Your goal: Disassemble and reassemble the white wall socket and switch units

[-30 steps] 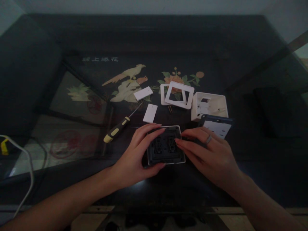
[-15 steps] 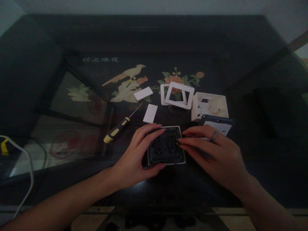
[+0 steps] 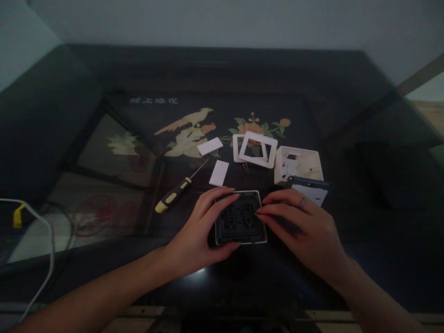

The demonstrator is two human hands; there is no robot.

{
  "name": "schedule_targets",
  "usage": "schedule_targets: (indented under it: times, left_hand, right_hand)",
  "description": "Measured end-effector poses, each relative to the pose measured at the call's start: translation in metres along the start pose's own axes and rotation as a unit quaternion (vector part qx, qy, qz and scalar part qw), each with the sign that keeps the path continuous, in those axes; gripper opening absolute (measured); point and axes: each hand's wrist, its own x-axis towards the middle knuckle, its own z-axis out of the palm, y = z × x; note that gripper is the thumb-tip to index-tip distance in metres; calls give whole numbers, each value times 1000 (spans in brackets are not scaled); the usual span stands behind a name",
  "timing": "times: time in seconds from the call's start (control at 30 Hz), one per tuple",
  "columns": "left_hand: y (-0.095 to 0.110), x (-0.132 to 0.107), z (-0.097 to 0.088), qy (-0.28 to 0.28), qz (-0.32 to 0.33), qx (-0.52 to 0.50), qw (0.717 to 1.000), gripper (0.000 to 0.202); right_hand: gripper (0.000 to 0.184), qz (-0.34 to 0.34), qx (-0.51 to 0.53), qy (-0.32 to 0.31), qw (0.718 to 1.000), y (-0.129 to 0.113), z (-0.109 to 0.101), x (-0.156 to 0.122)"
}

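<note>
A dark switch module with a white rim [image 3: 240,218] lies on the black glass table [image 3: 222,74] just in front of me. My left hand [image 3: 201,226] grips its left side, thumb at the near edge and fingers over the far edge. My right hand [image 3: 301,231] rests against its right side, fingertips pinched together at the module's right mechanism; whether anything small is between them is hidden. A ring sits on one finger of that hand.
Behind the module lie two white rocker caps [image 3: 219,173], two stacked white frames [image 3: 257,149], two small screws [image 3: 245,168], a white back box [image 3: 299,164] and a blue-edged plate [image 3: 311,189]. A black-and-yellow screwdriver [image 3: 173,196] lies left. A white cable [image 3: 45,259] runs at far left.
The camera has tilted up a little, so everything sits lower in view. My right fingertips have closed in on the module's right side. The left hand keeps its grip.
</note>
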Motion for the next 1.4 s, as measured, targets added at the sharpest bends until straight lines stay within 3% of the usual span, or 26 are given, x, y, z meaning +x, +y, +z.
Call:
schedule_targets:
  times: [0.13,0.27,0.37,0.43,0.57,0.67,0.73,0.83,0.93,1.0,1.07,1.13,1.23,1.4]
  left_hand:
    - [-2,-1,2,3,8,-1,1000,76]
    - [-7,-3,6,15,9,11,1000,75]
    - [-9,-4,8,16,-10,9,1000,75]
    - [-9,-4,9,11,-17,0,1000,74]
    - [-7,-4,10,9,-19,-27,999,66]
    - [-8,-4,10,11,-10,-36,999,64]
    - [-9,-5,10,15,-13,-28,999,68]
    - [-9,-4,9,18,-14,-19,1000,79]
    - [-8,-3,7,22,7,-28,999,82]
    - [-6,-2,5,25,16,-31,999,80]
    - [-4,-1,4,23,14,-32,999,80]
    - [-2,-1,3,19,6,-34,999,81]
    - [1,1,1,11,-6,-36,999,79]
    - [1,1,1,6,-15,-30,999,78]
  right_hand:
    - [9,-33,11,-6,999,-9,-10,18]
    - [17,-123,-1,-82,989,-32,-2,70]
    - [19,-169,-90,-229,954,-54,25,118]
    - [26,-240,-133,-321,906,-69,50,142]
    - [23,-279,-159,-375,870,-88,95,158]
    - [21,-296,-169,-378,861,-94,108,157]
    - [25,-306,-170,-359,865,-94,100,158]
    - [37,-284,-162,-283,902,-90,59,158]
    - [43,-166,-26,-124,978,-75,1,143]
    - [53,-90,145,-19,985,-59,-31,123]
    - [47,14,195,58,979,-42,-51,99]
    - [41,43,221,118,967,-25,-58,75]
    - [43,33,248,171,953,-9,-54,49]
    - [49,45,246,237,939,-2,-42,20]
